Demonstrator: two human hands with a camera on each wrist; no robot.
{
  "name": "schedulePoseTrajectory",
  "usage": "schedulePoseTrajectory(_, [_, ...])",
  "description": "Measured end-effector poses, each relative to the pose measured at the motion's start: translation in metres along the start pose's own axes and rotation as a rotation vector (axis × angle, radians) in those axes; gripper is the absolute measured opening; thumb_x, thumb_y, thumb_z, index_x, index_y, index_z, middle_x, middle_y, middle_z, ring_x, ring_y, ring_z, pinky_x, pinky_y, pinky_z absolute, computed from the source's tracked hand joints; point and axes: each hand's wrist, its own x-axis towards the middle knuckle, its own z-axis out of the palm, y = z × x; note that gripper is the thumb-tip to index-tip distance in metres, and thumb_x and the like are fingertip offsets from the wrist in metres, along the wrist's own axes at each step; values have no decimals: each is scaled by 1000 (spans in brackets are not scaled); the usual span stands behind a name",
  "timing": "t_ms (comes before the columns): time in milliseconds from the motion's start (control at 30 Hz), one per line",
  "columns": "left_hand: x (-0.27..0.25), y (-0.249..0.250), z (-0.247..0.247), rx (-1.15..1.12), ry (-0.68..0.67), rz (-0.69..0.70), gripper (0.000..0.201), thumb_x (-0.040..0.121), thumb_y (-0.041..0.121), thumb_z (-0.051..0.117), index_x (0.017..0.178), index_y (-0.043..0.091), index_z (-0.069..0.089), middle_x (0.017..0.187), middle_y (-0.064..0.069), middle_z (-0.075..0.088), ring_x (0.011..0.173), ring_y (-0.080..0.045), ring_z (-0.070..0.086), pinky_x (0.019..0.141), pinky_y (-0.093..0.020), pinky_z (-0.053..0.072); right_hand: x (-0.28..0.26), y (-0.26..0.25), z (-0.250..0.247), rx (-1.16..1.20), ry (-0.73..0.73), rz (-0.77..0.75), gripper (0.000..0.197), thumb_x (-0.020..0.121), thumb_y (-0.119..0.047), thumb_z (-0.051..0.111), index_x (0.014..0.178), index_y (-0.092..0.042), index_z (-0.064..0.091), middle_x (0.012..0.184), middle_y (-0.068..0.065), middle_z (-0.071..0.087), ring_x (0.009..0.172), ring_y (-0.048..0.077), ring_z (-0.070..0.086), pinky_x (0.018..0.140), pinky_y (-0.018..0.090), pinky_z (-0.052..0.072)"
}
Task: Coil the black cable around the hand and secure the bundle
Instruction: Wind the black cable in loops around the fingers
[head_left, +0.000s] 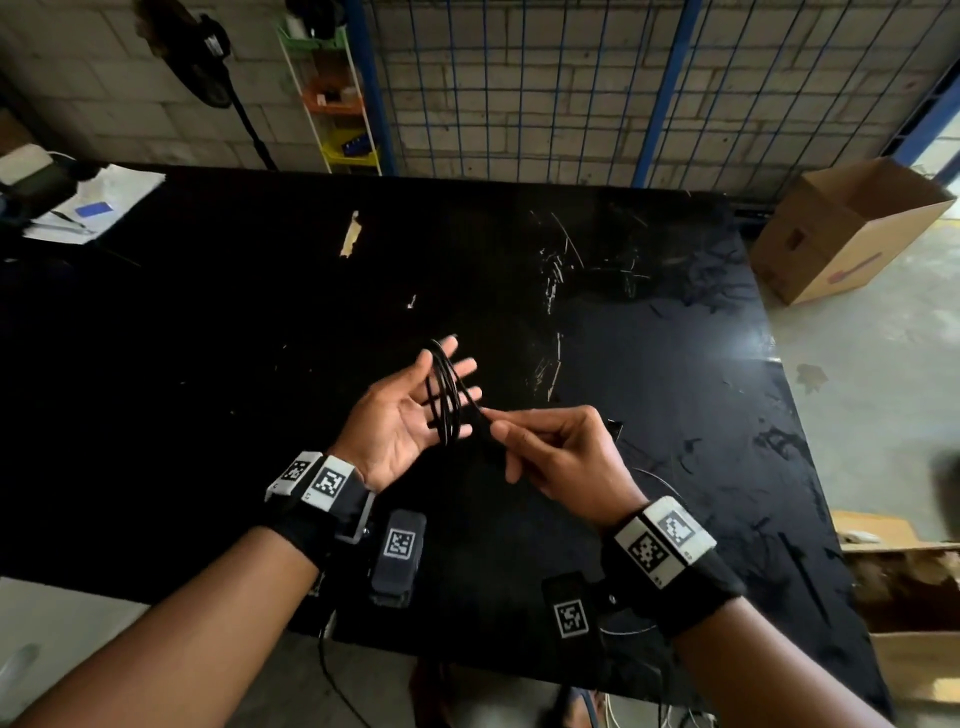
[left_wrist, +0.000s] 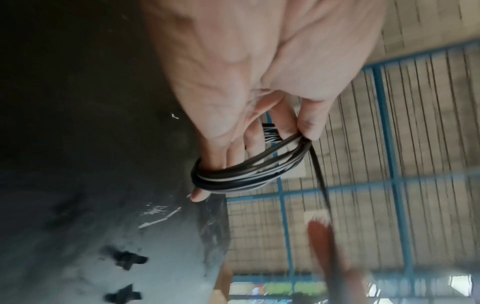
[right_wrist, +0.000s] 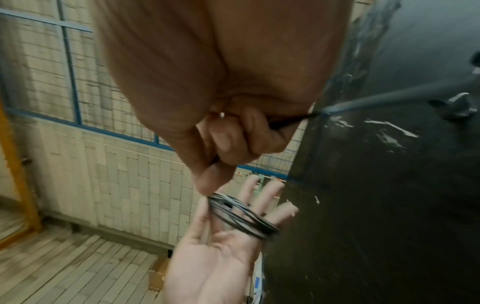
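Note:
The black cable (head_left: 445, 395) is wound in several loops around the straight, spread fingers and thumb of my left hand (head_left: 410, 410), which is held palm up above the black table (head_left: 260, 312). The left wrist view shows the coil (left_wrist: 241, 172) stretched from the fingers across to the thumb of that left hand (left_wrist: 233, 82). My right hand (head_left: 500, 423) pinches the cable's free run just right of the coil. In the right wrist view the right hand (right_wrist: 221, 162) grips the strand beside the coil (right_wrist: 241, 216), and the loose cable (right_wrist: 389, 96) trails off over the table.
An open cardboard box (head_left: 841, 228) stands on the floor at the far right, another box (head_left: 909, 571) at the near right. Papers (head_left: 88, 202) lie at the table's far left corner. A blue wire fence (head_left: 519, 88) and a rack of coloured trays (head_left: 337, 104) stand behind.

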Motion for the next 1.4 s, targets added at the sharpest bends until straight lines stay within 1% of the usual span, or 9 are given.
schedulePoseTrajectory(167, [5,23,7,-263,-84,109,45,105,41,42,145,25,54,154,-18,52,140,-49,48,111,-76,30,-9,21,6,182,-38,105,23,96,-19,68,114,-13,81,57,7,62,42,10,41,40,17,31])
schedulePoseTrajectory(400, [-8,40,26,-405,-475,89,43,104,39,41,140,21,56,165,-24,27,151,-56,22,113,-80,17,-6,41,-1,214,-79,172,32,94,-25,67,116,-5,79,63,10,60,44,11,41,44,19,28])
schedulePoseTrajectory(600, [-34,27,36,-159,-650,-74,41,101,35,57,136,14,62,162,-28,33,148,-56,27,115,-78,19,15,33,-29,43,54,133,10,89,-14,77,80,-16,82,55,2,62,44,2,48,45,13,37])
schedulePoseTrajectory(700, [-42,15,32,81,-575,-157,42,99,32,61,134,10,66,155,-27,47,143,-50,43,114,-69,32,28,18,-42,-251,56,-17,14,86,-9,82,75,-18,80,67,0,77,64,2,68,63,18,52])
schedulePoseTrajectory(800, [-43,9,29,273,-451,-178,43,101,21,54,133,-6,62,146,-19,60,136,-35,58,103,-42,53,34,-8,-44,-521,25,-101,13,78,-26,90,71,-19,80,72,-5,79,70,3,74,66,18,56])
schedulePoseTrajectory(867, [-39,6,28,371,-391,-177,48,100,19,54,130,-18,57,143,-14,64,134,-26,60,100,-34,55,36,-22,-43,-611,25,-124,17,77,-31,90,70,-21,79,70,-8,77,70,2,72,66,15,55])
schedulePoseTrajectory(1067, [-24,1,19,451,-202,-101,45,93,41,63,130,18,71,140,0,68,135,-21,59,116,-58,38,26,-39,-25,-446,62,-104,9,90,-16,80,82,-15,83,48,-24,61,48,-5,57,55,7,40])
schedulePoseTrajectory(1267, [-10,6,12,112,-81,-6,46,100,43,52,142,26,60,151,-10,58,140,-35,53,115,-73,27,6,-24,0,157,79,34,19,97,-12,70,110,-5,81,57,6,61,42,8,40,39,16,30])
schedulePoseTrajectory(1400, [-3,13,17,-114,-69,52,48,104,44,43,148,27,51,154,-14,53,142,-42,49,113,-72,32,-6,-3,9,312,30,69,27,95,-18,68,117,-7,79,61,8,59,43,10,37,39,17,27])
